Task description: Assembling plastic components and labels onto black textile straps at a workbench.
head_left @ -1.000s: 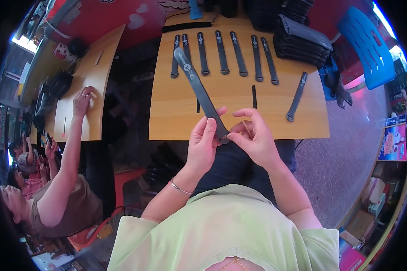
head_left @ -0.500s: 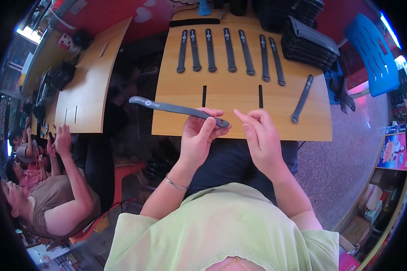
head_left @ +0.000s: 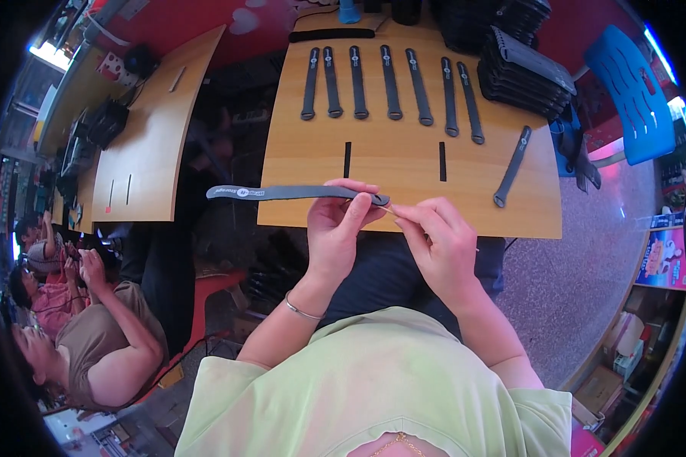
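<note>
A dark grey strap [head_left: 297,193] with pale printing stretches out leftward from my left hand [head_left: 335,232], which pinches it by the slotted end between thumb and fingers. Close beside that end, my right hand [head_left: 443,238] is closed on a thin pale stick [head_left: 389,210]. The stick's tip points at the slot; whether it touches the strap I cannot tell. Both hands are above the table's near edge. On the table [head_left: 305,152] ahead, several similar straps [head_left: 390,82] lie in a row, and one separate strap [head_left: 513,166] lies to the right.
Two short black strips [head_left: 347,160] mark the tabletop. Stacked black items [head_left: 527,75] stand at the far right, and a long black piece [head_left: 331,35] lies at the far left. Beyond is a blue chair [head_left: 629,91]. People [head_left: 107,335] sit at the left near another table [head_left: 149,152].
The right hand has closed in on the strap's slotted end, and the stick now shows between them. The held strap has swung closer to level. A nearby person's raised hand has lowered.
</note>
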### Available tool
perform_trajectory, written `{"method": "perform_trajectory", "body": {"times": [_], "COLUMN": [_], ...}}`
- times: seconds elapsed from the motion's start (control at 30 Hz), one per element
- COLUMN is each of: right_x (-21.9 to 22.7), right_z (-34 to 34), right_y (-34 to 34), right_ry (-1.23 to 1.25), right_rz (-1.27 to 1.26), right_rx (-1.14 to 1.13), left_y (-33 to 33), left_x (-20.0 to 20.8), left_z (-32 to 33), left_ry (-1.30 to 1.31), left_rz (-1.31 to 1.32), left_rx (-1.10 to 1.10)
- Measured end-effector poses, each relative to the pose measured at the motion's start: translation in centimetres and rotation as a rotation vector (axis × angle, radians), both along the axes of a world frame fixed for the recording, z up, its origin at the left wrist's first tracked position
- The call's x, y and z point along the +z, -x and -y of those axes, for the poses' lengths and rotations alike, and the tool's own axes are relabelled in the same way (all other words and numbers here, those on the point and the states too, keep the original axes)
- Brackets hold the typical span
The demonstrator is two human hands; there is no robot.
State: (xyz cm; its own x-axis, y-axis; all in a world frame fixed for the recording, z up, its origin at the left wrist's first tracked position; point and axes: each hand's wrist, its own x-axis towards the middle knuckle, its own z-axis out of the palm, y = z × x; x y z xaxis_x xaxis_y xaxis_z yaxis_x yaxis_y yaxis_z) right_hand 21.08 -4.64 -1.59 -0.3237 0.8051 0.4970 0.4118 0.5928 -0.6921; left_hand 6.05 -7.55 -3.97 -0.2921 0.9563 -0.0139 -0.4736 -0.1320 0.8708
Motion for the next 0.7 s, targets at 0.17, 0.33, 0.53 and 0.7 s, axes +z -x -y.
{"method": "perform_trajectory", "body": {"times": [0.17, 0.33, 0.53, 0.7], "right_x": [-0.1, -0.1, -0.2, -0.8], "right_z": [0.1, 0.1, 0.1, 0.0], "right_y": [0.0, 0.0, -0.1, 0.0], "right_ry": [0.012, -0.008, -0.045, -0.049], "right_rz": [-0.021, -0.015, 0.011, 0.02], "right_rx": [-0.01, -0.021, -0.036, -0.052], "left_y": [-0.1, -0.2, -0.2, -1.1], "left_x": [-0.1, -0.1, -0.2, 0.5], "left_z": [0.0, 0.0, 0.1, -0.2], "left_ry": [-0.004, -0.009, 0.003, 0.053], "left_rz": [0.006, 0.015, 0.048, 0.145], "left_rx": [0.012, 0.023, 0.006, 0.071]}}
